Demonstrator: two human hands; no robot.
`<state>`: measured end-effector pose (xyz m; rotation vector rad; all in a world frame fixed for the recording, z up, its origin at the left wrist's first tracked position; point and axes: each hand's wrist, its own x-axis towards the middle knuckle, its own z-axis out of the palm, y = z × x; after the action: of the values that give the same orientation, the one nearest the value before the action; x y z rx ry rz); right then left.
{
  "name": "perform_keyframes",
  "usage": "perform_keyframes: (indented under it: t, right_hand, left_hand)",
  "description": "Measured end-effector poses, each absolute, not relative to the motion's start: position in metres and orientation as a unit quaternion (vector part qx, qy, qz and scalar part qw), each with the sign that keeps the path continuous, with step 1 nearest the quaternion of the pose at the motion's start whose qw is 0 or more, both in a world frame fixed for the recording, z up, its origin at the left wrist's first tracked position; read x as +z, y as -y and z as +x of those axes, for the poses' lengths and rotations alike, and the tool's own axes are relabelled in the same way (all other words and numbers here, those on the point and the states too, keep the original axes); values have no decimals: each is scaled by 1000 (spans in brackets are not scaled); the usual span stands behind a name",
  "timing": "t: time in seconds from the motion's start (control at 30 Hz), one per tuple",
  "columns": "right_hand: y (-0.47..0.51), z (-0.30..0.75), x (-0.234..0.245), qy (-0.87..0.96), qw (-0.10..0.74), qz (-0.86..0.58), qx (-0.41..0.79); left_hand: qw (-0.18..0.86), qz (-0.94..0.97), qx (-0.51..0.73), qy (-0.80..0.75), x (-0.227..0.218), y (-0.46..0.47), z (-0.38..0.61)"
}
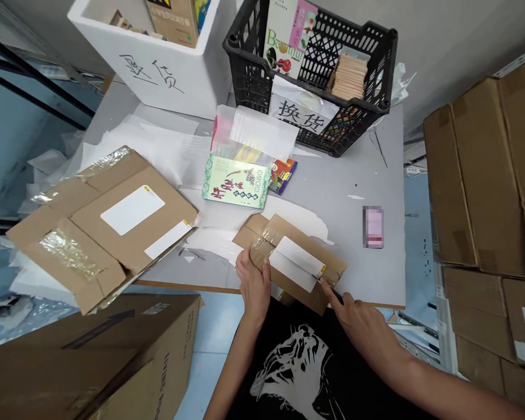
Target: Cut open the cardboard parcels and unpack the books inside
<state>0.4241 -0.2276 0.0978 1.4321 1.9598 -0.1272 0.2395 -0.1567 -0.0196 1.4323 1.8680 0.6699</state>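
A small cardboard box (304, 294) with white labels and clear tape rests at the table's front edge, close to my body. My left hand (254, 283) grips its left end, thumb on top and fingers around the side. In my right hand (354, 315) is a slim, dark-handled knife (339, 297), with the index finger stretched along it. Its tip meets the box by the label's right end; most of the blade is hidden. Just beyond the box lie a light green book (236, 182) and a smaller colourful book (283, 175), partly covered by it.
Flattened cardboard (100, 216) overhangs the table's left side. At the back stand a white foam box (157, 70) and a black crate (310, 93), both holding books. A pink, blurred item (373, 226) lies right. Large cartons (149, 350) stand front left, with stacked boxes (485, 175) right.
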Motion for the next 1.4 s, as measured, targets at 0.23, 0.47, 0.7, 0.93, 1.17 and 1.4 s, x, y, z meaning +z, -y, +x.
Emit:
perform_keyframes:
  t: [0.23,0.47,0.7,0.93,1.17,1.4]
  right_hand:
    - [245,439,101,-747,354,562,-41]
    - [262,461,107,-762,325,560,-24]
    - [283,488,121,-761,178,621,-66]
    - [298,516,131,-736,145,653,-101]
    - [256,529,120,-730,203,648,-76]
    - [278,565,113,-598,76,780,-171]
  left_hand:
    - [343,544,225,-732,-16,155,241]
    - [319,562,230,-728,-20,153,237]
    - [175,713,153,-662,-10,136,228]
    - [132,948,0,-289,28,101,251]
    - [177,974,-137,-32,28,71,321]
    - [122,977,-123,-125,18,68,332]
